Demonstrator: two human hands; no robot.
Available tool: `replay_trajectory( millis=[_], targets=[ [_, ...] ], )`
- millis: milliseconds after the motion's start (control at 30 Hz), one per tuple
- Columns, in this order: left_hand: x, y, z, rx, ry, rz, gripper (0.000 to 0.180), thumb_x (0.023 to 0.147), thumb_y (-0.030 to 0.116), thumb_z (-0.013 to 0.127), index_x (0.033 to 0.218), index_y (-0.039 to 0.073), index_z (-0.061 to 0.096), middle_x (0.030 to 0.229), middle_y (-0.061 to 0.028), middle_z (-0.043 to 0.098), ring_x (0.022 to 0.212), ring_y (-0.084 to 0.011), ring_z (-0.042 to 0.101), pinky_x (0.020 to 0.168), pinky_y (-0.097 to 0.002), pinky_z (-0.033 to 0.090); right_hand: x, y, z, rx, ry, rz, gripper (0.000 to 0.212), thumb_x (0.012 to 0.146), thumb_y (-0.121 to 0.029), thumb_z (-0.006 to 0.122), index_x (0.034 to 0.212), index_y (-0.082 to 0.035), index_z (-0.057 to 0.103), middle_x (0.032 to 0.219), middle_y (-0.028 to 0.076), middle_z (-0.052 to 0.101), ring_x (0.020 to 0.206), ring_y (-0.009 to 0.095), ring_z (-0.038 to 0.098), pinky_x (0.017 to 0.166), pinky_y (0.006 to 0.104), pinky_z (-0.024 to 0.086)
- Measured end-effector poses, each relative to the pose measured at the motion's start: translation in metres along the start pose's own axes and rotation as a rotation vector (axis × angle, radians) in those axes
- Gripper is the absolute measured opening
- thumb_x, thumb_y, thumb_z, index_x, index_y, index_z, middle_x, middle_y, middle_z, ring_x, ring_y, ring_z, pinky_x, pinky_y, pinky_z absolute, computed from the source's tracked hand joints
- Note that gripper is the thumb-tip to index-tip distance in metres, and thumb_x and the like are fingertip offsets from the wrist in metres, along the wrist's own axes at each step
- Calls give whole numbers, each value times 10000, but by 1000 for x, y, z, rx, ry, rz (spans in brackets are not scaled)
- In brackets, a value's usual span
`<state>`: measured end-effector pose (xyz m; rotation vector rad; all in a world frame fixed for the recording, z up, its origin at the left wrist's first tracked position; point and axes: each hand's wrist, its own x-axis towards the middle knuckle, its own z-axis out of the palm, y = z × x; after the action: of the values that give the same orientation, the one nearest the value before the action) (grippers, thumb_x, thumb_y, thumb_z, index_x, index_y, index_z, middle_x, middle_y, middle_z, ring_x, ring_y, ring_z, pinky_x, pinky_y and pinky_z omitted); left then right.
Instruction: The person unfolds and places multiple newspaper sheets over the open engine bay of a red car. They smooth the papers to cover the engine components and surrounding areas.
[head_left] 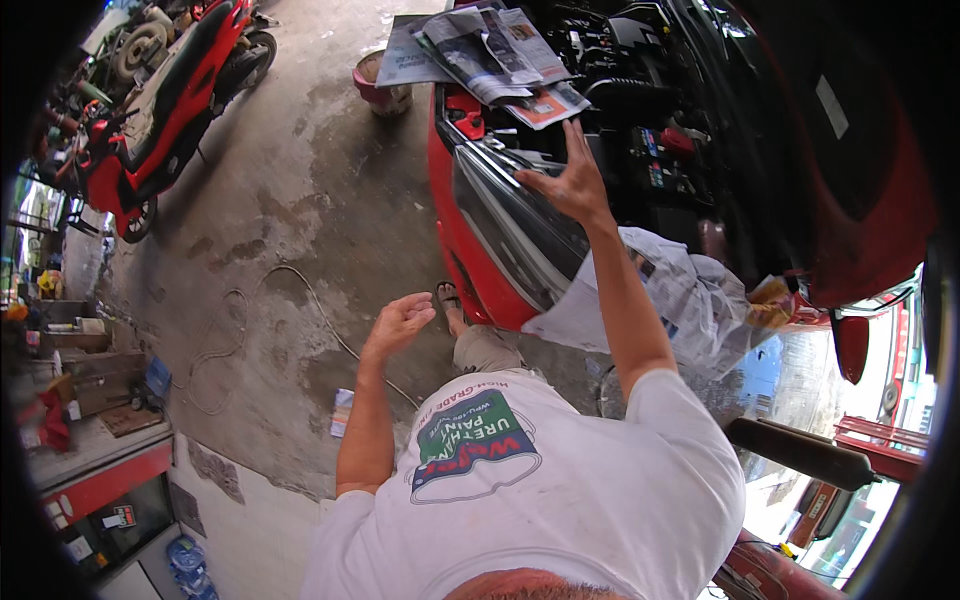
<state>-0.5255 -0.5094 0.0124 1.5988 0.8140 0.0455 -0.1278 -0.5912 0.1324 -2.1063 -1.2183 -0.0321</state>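
Observation:
My right hand (575, 185) reaches over the headlight of a red car, its fingers stretched out. The fingertips are at the near edge of loose newspaper sheets (480, 60); whether they touch is hard to tell. These sheets lie overlapping on the car's front, beside the uncovered engine bay (640, 100). Below the hand is the clear headlight (520, 225), set in the red bumper (447, 190). My left hand (400, 322) hangs in the air left of the bumper, fingers loosely bent, with nothing visible in it.
Crumpled plastic sheeting (690, 300) covers the car's near fender. A bucket (382, 85) stands by the far front corner. At far left is a red motorcycle (160, 130); a thin hose (325, 310) winds over the concrete floor. A cluttered bench (95, 425) stands at lower left.

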Motion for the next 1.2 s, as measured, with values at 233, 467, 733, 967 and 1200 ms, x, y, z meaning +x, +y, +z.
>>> replay_trajectory(
  millis=[233,467,733,967,1200],
  targets=[
    [117,24,-62,36,-109,60,551,1003,233,699,1482,23,523,1352,-177,663,1217,-224,640,1023,-333,509,178,10,122,-400,-198,207,1627,468,-877,810,1673,-124,15,1741,177,-15,1548,555,54,1136,789,207],
    [189,52,-137,53,-117,-53,582,1020,277,677,1520,47,488,1384,-118,654,1221,-184,630,976,-311,517,213,27,195,-199,-323,583,1328,659,-642,877,1652,-161,138,1674,182,255,1483,485,333,1127,664,381],
    [340,90,-175,-403,-36,-85,727,999,431,691,1583,108,402,1548,-65,510,1400,-213,482,1019,-446,491,228,72,203,-205,-255,393,375,901,-274,704,1198,-55,637,1141,236,714,1039,448,702,930,535,553],
    [505,141,-180,-1181,104,-201,523,948,338,774,1359,94,562,1296,-92,663,1248,-305,612,994,-521,503,232,84,179,-138,-21,283,219,902,-237,685,1012,-51,718,858,252,715,867,460,698,778,525,570],
    [585,115,-273,-1325,209,-73,337,900,63,671,1236,54,657,1109,-69,730,933,-260,733,786,-413,623,227,46,71,-231,308,497,334,924,-308,725,857,20,721,770,279,685,792,467,693,679,495,553]
  ],
)
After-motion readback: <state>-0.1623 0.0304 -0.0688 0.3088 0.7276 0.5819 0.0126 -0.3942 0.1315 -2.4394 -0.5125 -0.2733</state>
